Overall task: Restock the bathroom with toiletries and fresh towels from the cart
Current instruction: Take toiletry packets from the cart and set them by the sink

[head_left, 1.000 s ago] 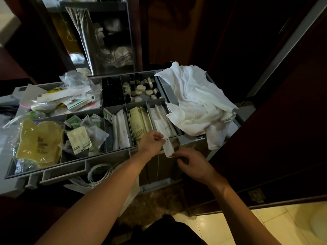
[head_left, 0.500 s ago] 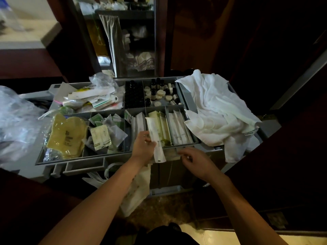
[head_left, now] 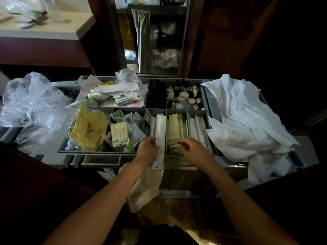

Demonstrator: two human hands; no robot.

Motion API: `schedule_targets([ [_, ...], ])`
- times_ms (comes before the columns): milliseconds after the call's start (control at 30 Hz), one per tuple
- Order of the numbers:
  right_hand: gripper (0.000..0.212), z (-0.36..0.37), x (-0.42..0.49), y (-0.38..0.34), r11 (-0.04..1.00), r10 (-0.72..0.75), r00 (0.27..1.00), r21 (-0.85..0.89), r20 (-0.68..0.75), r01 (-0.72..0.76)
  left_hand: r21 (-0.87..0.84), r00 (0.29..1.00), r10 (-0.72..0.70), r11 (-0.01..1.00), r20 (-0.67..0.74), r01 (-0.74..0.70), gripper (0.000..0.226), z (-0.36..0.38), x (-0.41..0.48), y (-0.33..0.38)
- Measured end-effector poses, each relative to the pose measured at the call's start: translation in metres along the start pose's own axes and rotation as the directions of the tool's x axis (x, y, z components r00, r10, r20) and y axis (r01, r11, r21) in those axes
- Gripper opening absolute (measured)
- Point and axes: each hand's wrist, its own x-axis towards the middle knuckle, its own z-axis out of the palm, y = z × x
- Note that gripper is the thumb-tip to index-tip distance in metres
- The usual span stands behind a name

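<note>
The grey plastic compartmented cart tray (head_left: pixel 213 110) carries crumpled white towels (head_left: pixel 247 119) right of both hands (head_left: pixel 147 151), and yellow rubber gloves (head_left: pixel 88 128) to their left.

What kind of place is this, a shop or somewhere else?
Most likely a hotel, at a housekeeping cart: a gray divided tray of mini toiletry bottles and wrapped packets, with white towels heaped beside it.

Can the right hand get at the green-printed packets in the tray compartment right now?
Probably yes: the right hand hovers empty over the green-printed packets, which lie uncovered in their compartment; the left hand holds a white packet beside it.
</note>
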Motion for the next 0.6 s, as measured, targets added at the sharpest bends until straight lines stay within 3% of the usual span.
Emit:
schedule_targets([
  [333,0.046,0.026,0.033,0.008,0.997,0.082,0.994,-0.019,0.071,-0.081,-0.117,0.994,-0.102,0.988,0.03,0.105,0.048,-0.005,-0.001,0.007],
  [600,0.049,0.034,0.039,0.004,0.984,0.168,0.986,0.053,0.0,-0.168,-0.276,0.979,-0.178,0.941,0.097,0.198,0.048,-0.006,-0.004,0.009],
])
